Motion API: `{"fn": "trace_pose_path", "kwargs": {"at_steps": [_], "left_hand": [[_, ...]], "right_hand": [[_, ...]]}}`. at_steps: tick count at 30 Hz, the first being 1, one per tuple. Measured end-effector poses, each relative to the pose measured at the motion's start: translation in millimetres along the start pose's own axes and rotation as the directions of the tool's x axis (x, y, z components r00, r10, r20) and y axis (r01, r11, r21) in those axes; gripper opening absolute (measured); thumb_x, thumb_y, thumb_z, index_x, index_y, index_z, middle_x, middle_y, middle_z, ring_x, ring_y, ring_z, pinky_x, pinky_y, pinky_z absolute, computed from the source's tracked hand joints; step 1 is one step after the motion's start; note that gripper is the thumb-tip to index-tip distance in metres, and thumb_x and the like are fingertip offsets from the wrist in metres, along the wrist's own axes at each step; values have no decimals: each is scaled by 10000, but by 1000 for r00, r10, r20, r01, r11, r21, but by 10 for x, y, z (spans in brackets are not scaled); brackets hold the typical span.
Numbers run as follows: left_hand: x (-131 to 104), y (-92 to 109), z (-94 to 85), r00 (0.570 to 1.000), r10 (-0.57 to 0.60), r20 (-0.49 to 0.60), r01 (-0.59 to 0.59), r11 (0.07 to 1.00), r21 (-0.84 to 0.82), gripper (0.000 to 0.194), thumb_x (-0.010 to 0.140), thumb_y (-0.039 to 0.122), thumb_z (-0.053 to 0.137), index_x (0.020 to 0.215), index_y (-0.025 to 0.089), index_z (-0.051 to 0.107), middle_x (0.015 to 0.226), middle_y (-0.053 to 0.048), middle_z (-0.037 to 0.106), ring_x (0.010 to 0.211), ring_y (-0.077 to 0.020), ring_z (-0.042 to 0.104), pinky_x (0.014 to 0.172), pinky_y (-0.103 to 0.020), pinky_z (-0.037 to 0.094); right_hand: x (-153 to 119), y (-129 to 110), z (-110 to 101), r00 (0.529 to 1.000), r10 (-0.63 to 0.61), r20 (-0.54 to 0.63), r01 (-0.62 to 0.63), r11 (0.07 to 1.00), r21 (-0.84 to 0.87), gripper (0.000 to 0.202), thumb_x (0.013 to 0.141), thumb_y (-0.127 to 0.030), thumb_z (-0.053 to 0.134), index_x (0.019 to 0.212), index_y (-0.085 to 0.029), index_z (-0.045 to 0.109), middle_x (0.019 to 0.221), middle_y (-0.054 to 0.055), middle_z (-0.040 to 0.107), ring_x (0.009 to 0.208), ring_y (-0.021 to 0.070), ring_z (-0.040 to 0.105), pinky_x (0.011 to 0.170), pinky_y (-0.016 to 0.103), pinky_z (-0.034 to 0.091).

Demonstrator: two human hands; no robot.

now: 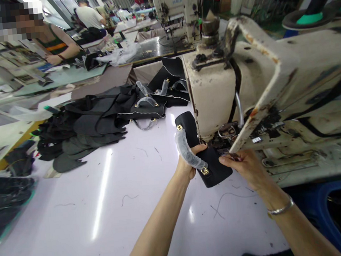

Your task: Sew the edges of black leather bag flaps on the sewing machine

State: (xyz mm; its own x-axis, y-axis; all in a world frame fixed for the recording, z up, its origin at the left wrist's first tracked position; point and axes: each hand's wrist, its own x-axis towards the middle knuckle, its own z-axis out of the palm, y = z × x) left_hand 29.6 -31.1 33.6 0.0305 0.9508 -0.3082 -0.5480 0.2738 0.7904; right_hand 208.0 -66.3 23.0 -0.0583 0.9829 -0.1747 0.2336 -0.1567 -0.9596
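Note:
A black bag panel (215,168) with rounded corners is tilted under the head of a sewing machine (215,95). On it sits a curved handle (186,148) wrapped in clear plastic, fixed by gold-coloured fittings at both ends. My left hand (192,162) grips the panel, its thumb lying over the black surface and its other fingers partly hidden by the handle. At the panel's right edge, my right hand (248,166) is closed, thumb tip against the edge. Its fingertips are partly hidden near the machine's bent metal bar (261,99).
Black bag pieces with wrapped handles (146,102) lie behind, beside a heap of dark cut pieces (88,124). Loose threads are scattered over the white tabletop (106,214). A blue bin (313,206) stands at right; a co-worker (59,42) sits across at left.

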Motion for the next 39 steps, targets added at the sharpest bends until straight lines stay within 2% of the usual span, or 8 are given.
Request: {"fn": "trace_pose_path", "kwargs": {"at_steps": [6, 9, 13, 16, 22, 29, 33, 39], "left_hand": [[104, 24, -91, 996, -63, 67, 64, 998, -11, 479, 602, 131, 899, 1062, 179, 774, 982, -104, 815, 1094, -380, 738, 893, -459, 643], [176, -25, -170, 994, -79, 77, 78, 997, 18, 508, 617, 144, 880, 1110, 172, 763, 999, -105, 815, 1027, -378, 760, 857, -489, 660], [283, -68, -255, 988, -121, 100, 117, 992, 49, 475, 608, 155, 874, 1072, 162, 772, 973, -114, 813, 961, -393, 775, 800, -506, 677], [331, -72, -284, 984, -125, 127, 123, 992, 26, 417, 618, 139, 859, 1027, 133, 780, 953, -136, 811, 939, -400, 777, 765, -477, 682], [398, -25, -277, 986, -124, 113, 126, 992, -7, 299, 636, 111, 841, 924, 140, 770, 898, -116, 811, 926, -359, 785, 798, -427, 673], [547, 9, -297, 985, -140, 102, 144, 989, -27, 320, 656, 227, 874, 950, 152, 771, 881, -96, 808, 872, -332, 788, 759, -412, 683], [638, 10, -331, 984, -160, 83, 162, 986, -28, 268, 672, 223, 872, 910, 156, 769, 860, -100, 802, 853, -336, 784, 747, -425, 682], [720, 64, -325, 977, -197, 82, 197, 980, 0, 240, 628, 104, 840, 850, 139, 756, 811, -92, 797, 715, -266, 768, 688, -367, 676]], "right_hand": [[-86, -5, 93, 994, 114, -2, -112, 981, 157, 541, 704, -498, 813, 474, -217, 412, 521, -79, 248, 543, 91, 193, 551, 283, 166], [-146, -21, 119, 986, 166, -4, -161, 962, 220, 462, 671, -508, 831, 463, -204, 552, 476, -81, 272, 521, 91, 201, 543, 282, 205], [-250, 15, 140, 981, 191, -36, -181, 964, 194, 389, 671, -529, 831, 542, -173, 740, 446, -41, 415, 489, 92, 252, 533, 283, 245], [-319, 59, 159, 983, 179, -26, -171, 967, 189, 444, 711, -550, 814, 504, -168, 722, 476, -12, 493, 482, 84, 270, 516, 278, 224], [-322, 86, 258, 977, 200, -80, -172, 947, 270, 466, 700, -551, 830, 473, -176, 670, 444, -45, 399, 469, 75, 226, 498, 275, 184], [-225, 88, 381, 967, 204, -151, -146, 934, 325, 473, 685, -555, 842, 466, -183, 647, 443, -64, 303, 477, 80, 223, 496, 265, 178], [-169, 82, 426, 959, 214, -185, -137, 923, 359, 467, 665, -544, 862, 471, -175, 651, 460, -56, 343, 479, 75, 241, 493, 262, 182], [-75, 92, 526, 947, 222, -231, -105, 896, 431, 441, 679, -504, 876, 500, -167, 654, 487, -47, 417, 489, 73, 262, 494, 260, 186]]}}
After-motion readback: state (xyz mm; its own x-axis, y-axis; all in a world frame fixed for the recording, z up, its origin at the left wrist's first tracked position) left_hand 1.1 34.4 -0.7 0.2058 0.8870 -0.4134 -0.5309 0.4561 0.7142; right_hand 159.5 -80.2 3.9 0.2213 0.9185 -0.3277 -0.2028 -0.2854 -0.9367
